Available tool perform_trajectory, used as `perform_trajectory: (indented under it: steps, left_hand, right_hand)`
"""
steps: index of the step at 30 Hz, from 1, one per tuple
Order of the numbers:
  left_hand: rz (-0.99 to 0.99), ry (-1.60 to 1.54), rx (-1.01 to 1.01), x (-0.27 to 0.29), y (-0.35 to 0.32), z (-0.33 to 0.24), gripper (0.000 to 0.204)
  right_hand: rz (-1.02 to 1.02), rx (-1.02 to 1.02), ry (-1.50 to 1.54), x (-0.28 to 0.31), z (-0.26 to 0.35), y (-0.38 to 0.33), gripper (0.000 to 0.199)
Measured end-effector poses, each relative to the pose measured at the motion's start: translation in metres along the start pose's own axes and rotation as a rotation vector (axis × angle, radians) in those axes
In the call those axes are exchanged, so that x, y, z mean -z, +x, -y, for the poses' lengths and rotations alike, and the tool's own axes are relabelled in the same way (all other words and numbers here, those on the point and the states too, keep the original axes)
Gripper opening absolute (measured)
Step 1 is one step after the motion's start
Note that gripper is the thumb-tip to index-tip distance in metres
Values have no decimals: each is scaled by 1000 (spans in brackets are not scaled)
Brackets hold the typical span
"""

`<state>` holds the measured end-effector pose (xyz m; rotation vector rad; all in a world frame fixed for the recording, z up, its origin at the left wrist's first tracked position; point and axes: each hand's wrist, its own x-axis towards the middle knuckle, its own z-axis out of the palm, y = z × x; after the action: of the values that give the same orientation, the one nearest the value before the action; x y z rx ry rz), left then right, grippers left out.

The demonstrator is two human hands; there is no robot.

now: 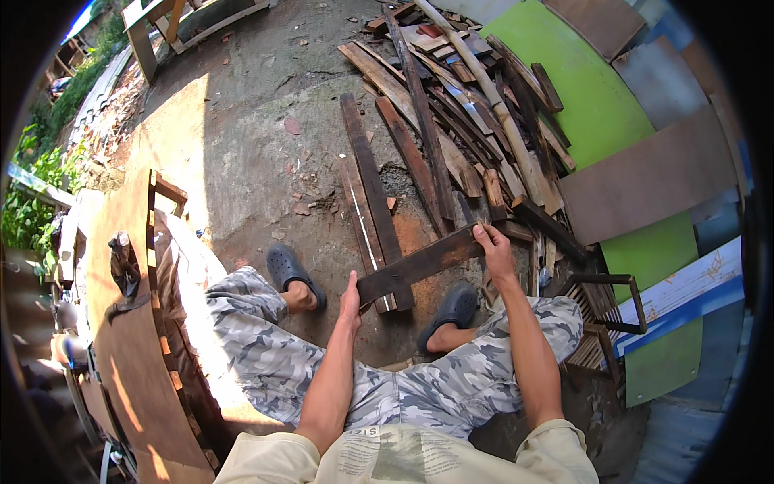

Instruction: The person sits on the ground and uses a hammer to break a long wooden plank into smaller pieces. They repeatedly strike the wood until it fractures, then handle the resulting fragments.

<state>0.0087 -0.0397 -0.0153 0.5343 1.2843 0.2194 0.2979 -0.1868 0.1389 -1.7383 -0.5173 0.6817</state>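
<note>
A short dark wooden board (423, 265) is held out in front of me between both hands, tilted up toward the right. My left hand (350, 305) grips its left end, thumb along the edge. At the other end, my right hand (495, 254) is closed on the upper corner with the thumb on top. Beneath it on the ground lie two long dark planks (372, 181), side by side; a pale line runs along the left one. A thin dark strip (465, 210) shows just beyond my right hand; its kind is unclear.
A heap of scrap wood (463, 105) spreads ahead to the right, with a long pale pole (492, 93) across it. Green and brown panels (645, 177) line the right side. A slatted wooden frame (601, 310) stands by my right knee, a brown wooden tabletop (121, 339) at left.
</note>
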Motion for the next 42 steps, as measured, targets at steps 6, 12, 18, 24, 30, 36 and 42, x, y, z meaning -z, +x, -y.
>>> perform_trajectory:
  steps: [6, 12, 18, 24, 30, 36, 42]
  left_hand:
    - [-239, 104, 69, 39, 21, 5, 40]
    - [-282, -103, 64, 93, 63, 25, 31]
    - [-239, -57, 147, 125, 80, 23, 40]
    - [-345, 169, 139, 157, 86, 26, 62]
    - [-299, 214, 248, 132, 68, 26, 69]
    - [-284, 203, 197, 166, 99, 33, 86]
    - [-254, 270, 234, 221, 125, 25, 92]
  right_hand:
    - [-58, -464, -157, -35, -127, 23, 56]
    - [62, -828, -101, -59, -209, -23, 61]
    - [145, -903, -74, -65, -197, -20, 71]
    - [295, -889, -77, -91, -211, -14, 67]
    - [315, -898, 5, -73, -251, -15, 69]
    - [313, -908, 20, -82, -203, -24, 76]
    - [380, -894, 50, -109, -192, -28, 76]
